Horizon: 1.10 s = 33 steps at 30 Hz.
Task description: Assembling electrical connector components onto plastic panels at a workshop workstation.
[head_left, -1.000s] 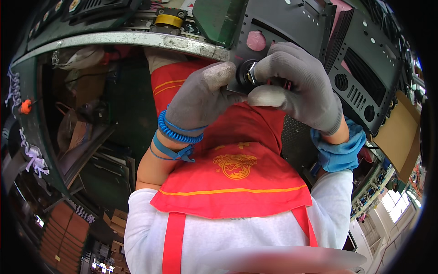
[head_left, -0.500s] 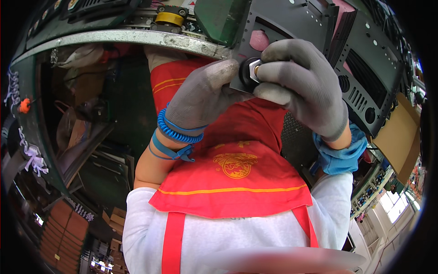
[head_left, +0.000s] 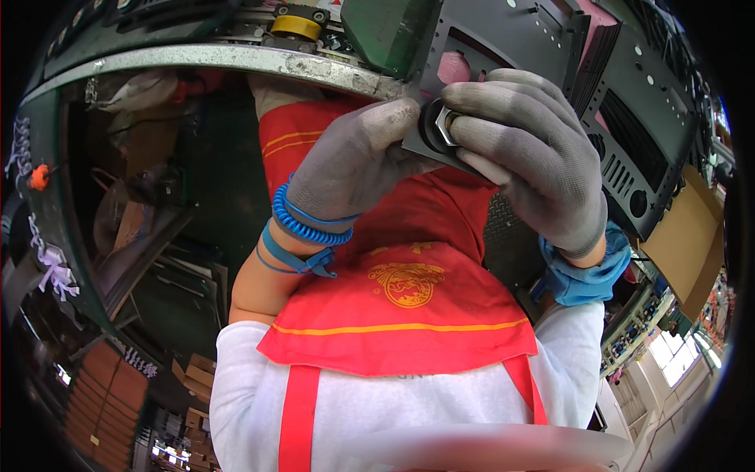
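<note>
Dark grey metal panel (head_left: 511, 39): near corner between both hands, in front of the body, rest running up past the green bench's metal edge (head_left: 236, 61); pink shows through a round hole. Red apron (head_left: 401, 338) below the hands, yellow stripe and emblem. Similar slotted panel (head_left: 629, 169) stands tilted at right, cardboard (head_left: 684, 236) just beside it. Right hand (head_left: 535, 149), grey glove: fingers bent, fingertips at the nut; can't tell if actually clenched on it. Left hand (head_left: 354, 153), grey glove: grasping panel's near corner, thumb on the upper side, other fingers mostly hidden. Blue cuff (head_left: 590, 267) at right wrist. Blue coiled cord (head_left: 311, 230) around left wrist. Black ring (head_left: 429, 130) flat against panel corner, between thumb and right fingertips. Silver hex nut (head_left: 445, 127) at the ring, smallest.
</note>
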Available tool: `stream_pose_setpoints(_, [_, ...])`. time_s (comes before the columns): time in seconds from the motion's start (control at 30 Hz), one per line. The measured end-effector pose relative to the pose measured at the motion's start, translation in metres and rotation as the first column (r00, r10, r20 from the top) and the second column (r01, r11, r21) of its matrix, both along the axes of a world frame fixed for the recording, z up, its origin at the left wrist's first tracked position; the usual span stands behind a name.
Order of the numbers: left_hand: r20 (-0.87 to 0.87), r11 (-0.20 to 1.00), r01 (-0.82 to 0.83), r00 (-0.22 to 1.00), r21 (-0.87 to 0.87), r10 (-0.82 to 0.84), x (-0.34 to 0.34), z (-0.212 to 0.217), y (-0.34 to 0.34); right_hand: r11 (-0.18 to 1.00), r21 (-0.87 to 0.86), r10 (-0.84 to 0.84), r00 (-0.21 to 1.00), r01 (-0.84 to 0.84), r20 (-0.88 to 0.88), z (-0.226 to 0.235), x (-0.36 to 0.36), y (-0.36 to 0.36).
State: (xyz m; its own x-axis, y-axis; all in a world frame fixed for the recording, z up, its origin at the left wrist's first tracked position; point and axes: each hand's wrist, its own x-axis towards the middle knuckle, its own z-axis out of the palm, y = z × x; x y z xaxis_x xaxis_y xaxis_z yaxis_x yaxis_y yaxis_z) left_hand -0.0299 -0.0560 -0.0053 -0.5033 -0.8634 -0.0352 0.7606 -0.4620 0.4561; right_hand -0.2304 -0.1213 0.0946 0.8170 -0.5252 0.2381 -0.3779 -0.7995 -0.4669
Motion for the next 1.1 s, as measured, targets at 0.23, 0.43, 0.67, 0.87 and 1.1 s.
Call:
stream_pose_setpoints(0.23, [0.415,0.997,0.068,0.909,-0.037,-0.047,0.002,0.024,-0.005,0.952,0.306,-0.028,0.999,0.018,0.028,-0.006,0.001,-0.009])
stream_pose_setpoints(0.43, [-0.089,0.99,0.003,0.996,0.141,0.009,-0.003,-0.006,0.001,0.995,0.078,0.05,0.997,-0.055,0.061,-0.009,-0.005,-0.009])
stream_pose_setpoints(0.67, [-0.036,0.989,0.014,0.999,0.145,-0.009,-0.002,-0.002,0.0,0.991,0.123,0.035,0.996,-0.045,0.085,-0.007,0.002,-0.008])
stream_pose_setpoints(0.87, [-0.252,0.995,0.015,0.968,0.095,0.009,-0.003,-0.013,0.002,0.993,0.091,0.072,0.994,-0.079,0.076,-0.006,0.002,-0.013])
stream_pose_setpoints(1.1, [0.504,0.994,0.029,0.863,-0.107,0.029,0.0,0.004,-0.004,0.959,0.271,-0.093,0.995,0.084,0.022,-0.006,0.003,0.005])
